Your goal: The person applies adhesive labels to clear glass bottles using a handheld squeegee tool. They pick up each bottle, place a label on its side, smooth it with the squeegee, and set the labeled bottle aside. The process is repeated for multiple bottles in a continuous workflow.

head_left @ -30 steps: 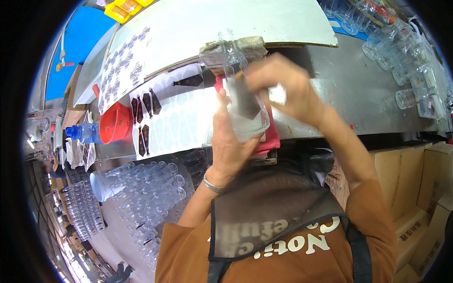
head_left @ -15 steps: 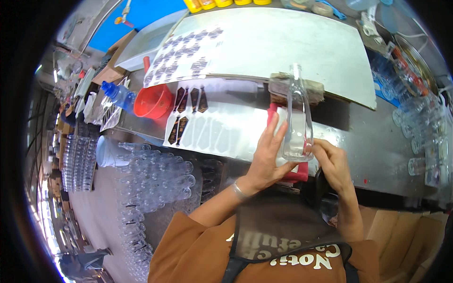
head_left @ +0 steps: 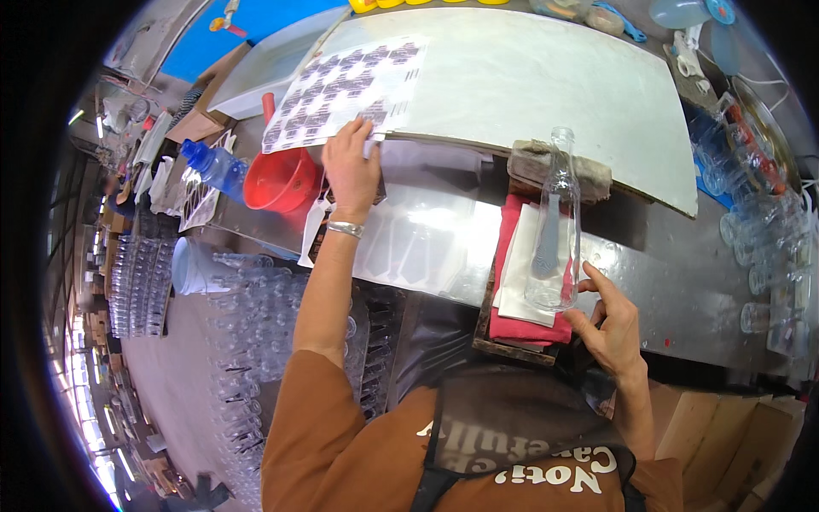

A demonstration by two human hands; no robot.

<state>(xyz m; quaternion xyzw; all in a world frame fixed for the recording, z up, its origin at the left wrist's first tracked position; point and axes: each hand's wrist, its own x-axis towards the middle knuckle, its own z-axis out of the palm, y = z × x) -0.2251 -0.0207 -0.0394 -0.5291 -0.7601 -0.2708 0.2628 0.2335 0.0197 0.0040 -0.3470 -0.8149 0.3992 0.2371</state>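
Note:
A clear glass bottle lies on folded white cloth over red cloth, its neck on a cloth-wrapped block. A grey-blue tie-shaped patch shows on or through the glass. My right hand has its thumb and forefinger at the bottle's base. My left hand is stretched out at the near edge of a printed label sheet; its fingers are extended, and whether they touch the sheet is unclear. Under that hand, dark tie-shaped labels lie partly hidden on the wet backing sheet.
A white board spans the back. A red pail and blue-capped plastic bottle stand to the left. Many glass bottles fill the lower left. Glassware lines the right side, with cardboard boxes below it.
My left hand has left the bottle and moved up and left to the label sheet. The bottle now rests on the cloths, my right hand still at its base.

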